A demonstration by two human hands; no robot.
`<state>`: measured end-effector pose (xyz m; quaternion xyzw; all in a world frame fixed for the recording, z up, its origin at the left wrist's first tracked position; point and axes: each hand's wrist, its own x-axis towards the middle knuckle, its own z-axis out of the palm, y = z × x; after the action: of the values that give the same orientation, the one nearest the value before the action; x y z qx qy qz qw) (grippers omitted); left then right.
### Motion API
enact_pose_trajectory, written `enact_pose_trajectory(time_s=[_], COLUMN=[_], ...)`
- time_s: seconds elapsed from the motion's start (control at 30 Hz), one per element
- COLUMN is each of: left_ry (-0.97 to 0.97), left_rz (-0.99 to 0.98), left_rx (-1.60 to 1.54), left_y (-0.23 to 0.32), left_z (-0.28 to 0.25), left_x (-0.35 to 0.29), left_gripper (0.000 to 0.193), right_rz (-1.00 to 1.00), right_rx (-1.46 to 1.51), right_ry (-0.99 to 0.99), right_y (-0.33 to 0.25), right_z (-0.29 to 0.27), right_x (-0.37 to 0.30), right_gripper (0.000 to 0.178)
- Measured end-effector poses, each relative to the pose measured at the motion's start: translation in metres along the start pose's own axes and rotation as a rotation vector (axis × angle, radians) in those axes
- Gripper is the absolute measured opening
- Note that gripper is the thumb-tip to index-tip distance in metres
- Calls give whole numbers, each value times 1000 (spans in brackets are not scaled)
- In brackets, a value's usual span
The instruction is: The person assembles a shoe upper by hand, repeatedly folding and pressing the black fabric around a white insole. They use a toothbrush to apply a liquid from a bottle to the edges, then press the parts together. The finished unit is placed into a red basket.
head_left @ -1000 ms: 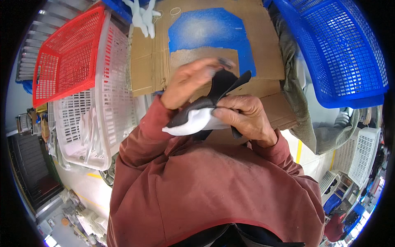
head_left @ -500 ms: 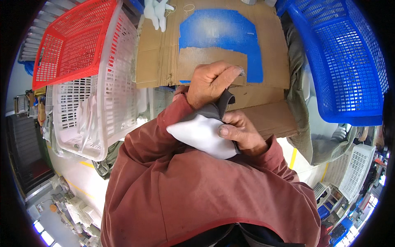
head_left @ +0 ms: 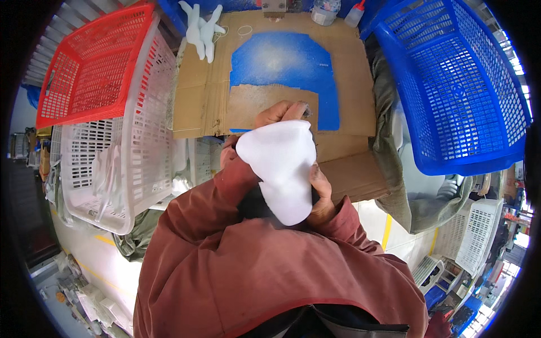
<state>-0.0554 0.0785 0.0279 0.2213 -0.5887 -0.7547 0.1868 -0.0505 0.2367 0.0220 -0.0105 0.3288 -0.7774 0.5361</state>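
A smooth white moulded piece (head_left: 276, 158), broad at the top and narrowing to a rounded lower end, is held in front of my chest. My left hand (head_left: 276, 114) grips its upper end from behind, with most of its fingers hidden by the piece. Along the lower right edge, my right hand (head_left: 322, 194) presses its thumb against the piece, its other fingers out of sight behind. Dark material (head_left: 253, 207) shows below the piece, on the left; I cannot make out what it is.
Cardboard (head_left: 197, 101) with a dusty blue sheet (head_left: 329, 107) lies ahead. White figure-like parts (head_left: 194, 34) rest at its far left; a clear jar (head_left: 325, 12) and a red-capped bottle (head_left: 355, 14) stand behind. Red (head_left: 84, 118) and white baskets (head_left: 132, 169) flank the left, a blue basket (head_left: 479, 160) the right.
The white piece has been raised and turned, so its broad smooth face now shows. The dark grey strip seen between my hands is out of sight there. The view has shifted slightly.
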Motion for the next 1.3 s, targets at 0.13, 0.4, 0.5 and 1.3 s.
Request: enact_pose_trajectory(time_s=[0.13, 0.4, 0.5, 1.3], left_ry=[-65, -215, -413, -266], left_rz=[-110, -97, 154, -65], left_rx=[113, 136, 619, -319], left_y=[0, 1, 1, 33], left_z=[3, -13, -49, -26], left_x=[-3, -10, -32, 3], left_gripper=[25, 19, 26, 33], right_rz=[-35, -87, -254, -484], right_rx=[-117, 74, 115, 321], right_ry=[-267, 8, -179, -299], right_y=[-18, -1, 3, -21], right_z=[-5, -6, -7, -26], right_x=[7, 2, 12, 30], right_gripper=[90, 78, 77, 88])
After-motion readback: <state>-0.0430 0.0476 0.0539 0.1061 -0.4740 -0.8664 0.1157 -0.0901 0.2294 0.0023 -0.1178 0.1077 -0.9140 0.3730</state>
